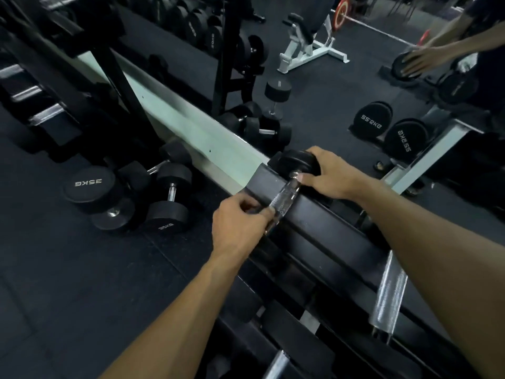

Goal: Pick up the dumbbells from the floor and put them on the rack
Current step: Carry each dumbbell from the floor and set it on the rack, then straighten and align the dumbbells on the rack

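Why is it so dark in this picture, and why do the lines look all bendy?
Head view: the gym is dimly lit, so the black dumbbells on the floor blend into the dark mat; the wide lens curves the pale ledge; the metal handle between the left hand and right hand catches light and shines.

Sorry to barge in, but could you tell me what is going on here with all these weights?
A person is setting a dumbbell onto the rack by the mirror. The left hand grips the near end of its knurled handle, and the right hand rests on the far black head. Several more dumbbells, including a 35KG one, still lie on the floor to the left, waiting to be picked up.
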